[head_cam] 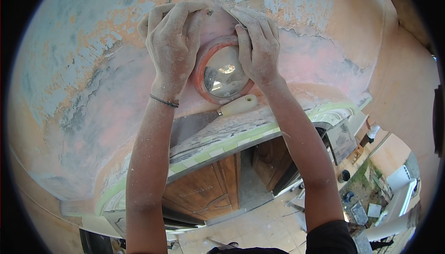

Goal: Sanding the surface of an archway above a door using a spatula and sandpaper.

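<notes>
My left hand [173, 41], coated in pale dust, rests with bent fingertips against the patchy plaster wall [114, 73]. Its palm side is hidden, so I cannot tell if anything is under it. My right hand [259, 43] grips a folded sheet of sandpaper [255, 2], whose tan back bears writing, and presses it near the wall. Between my wrists is a round, domed glass fixture [226, 76] with a reddish-orange rim [200, 80]. Just below it lies a wide-bladed putty knife [238, 105] with a cream handle; my left forearm covers part of its blade.
A green-and-white moulding [208, 153] arches beneath the ledge. Under it are carved wooden doors [205, 188], one standing ajar. The tiled floor [243, 231] is far below. Another person [372, 132] is at the right, near a black bucket [344, 175].
</notes>
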The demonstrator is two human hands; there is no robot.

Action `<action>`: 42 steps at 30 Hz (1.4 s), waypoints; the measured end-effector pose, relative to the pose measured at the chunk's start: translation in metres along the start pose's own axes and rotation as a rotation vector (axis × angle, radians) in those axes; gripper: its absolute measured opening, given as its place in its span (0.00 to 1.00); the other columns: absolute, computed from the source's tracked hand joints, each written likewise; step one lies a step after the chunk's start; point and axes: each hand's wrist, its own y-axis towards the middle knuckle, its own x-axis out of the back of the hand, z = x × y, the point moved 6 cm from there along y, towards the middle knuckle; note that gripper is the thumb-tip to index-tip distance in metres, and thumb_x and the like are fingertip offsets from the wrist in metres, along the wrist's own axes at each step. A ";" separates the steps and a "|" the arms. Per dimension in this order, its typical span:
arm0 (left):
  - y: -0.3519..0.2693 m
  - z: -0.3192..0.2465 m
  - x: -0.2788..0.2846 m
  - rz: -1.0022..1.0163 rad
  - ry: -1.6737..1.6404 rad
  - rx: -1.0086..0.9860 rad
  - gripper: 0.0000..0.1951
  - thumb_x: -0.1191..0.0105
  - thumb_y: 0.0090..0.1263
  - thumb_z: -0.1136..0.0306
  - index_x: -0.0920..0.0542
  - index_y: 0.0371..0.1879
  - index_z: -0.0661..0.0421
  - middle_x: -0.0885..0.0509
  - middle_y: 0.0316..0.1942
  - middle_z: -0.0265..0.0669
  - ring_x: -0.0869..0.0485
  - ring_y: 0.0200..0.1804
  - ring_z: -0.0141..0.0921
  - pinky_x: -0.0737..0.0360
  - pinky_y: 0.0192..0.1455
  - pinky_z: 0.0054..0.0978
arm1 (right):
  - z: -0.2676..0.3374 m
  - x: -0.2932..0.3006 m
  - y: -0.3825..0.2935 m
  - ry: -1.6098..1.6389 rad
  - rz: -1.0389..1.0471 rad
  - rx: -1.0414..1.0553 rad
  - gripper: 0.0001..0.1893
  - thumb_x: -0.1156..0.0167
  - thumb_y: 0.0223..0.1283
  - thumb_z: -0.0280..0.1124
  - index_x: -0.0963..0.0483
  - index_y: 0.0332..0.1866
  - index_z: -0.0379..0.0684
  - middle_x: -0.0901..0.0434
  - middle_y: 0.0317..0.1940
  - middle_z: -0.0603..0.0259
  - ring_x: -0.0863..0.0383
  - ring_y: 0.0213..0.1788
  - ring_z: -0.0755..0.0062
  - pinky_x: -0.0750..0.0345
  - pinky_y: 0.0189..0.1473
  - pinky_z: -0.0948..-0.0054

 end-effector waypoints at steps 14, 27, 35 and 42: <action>0.003 -0.007 -0.010 0.100 0.047 -0.137 0.06 0.34 0.71 0.65 0.11 0.43 0.38 0.10 0.44 0.17 0.18 0.54 0.29 0.34 0.66 0.37 | -0.001 0.001 -0.001 0.003 -0.004 0.005 0.17 0.36 0.69 0.25 0.18 0.61 0.47 0.15 0.59 0.64 0.20 0.62 0.55 0.27 0.66 0.57; 0.009 -0.009 -0.010 0.138 0.075 -0.156 0.05 0.35 0.71 0.62 0.12 0.43 0.36 0.10 0.45 0.17 0.18 0.52 0.30 0.32 0.62 0.37 | 0.000 0.000 -0.001 -0.008 0.015 0.019 0.16 0.35 0.69 0.26 0.17 0.60 0.47 0.15 0.59 0.64 0.19 0.62 0.57 0.27 0.66 0.58; 0.012 -0.008 -0.010 0.203 0.063 -0.131 0.05 0.35 0.71 0.64 0.13 0.42 0.37 0.12 0.40 0.16 0.20 0.43 0.30 0.32 0.58 0.35 | 0.001 0.000 0.000 0.011 0.007 0.020 0.16 0.35 0.69 0.26 0.17 0.60 0.48 0.15 0.58 0.65 0.19 0.62 0.58 0.27 0.65 0.59; 0.006 -0.001 -0.008 0.131 -0.063 -0.086 0.06 0.35 0.73 0.64 0.12 0.45 0.37 0.11 0.38 0.18 0.18 0.44 0.29 0.32 0.60 0.34 | -0.002 -0.001 -0.003 0.016 0.004 0.021 0.16 0.35 0.69 0.26 0.17 0.60 0.48 0.15 0.58 0.65 0.19 0.61 0.58 0.27 0.65 0.59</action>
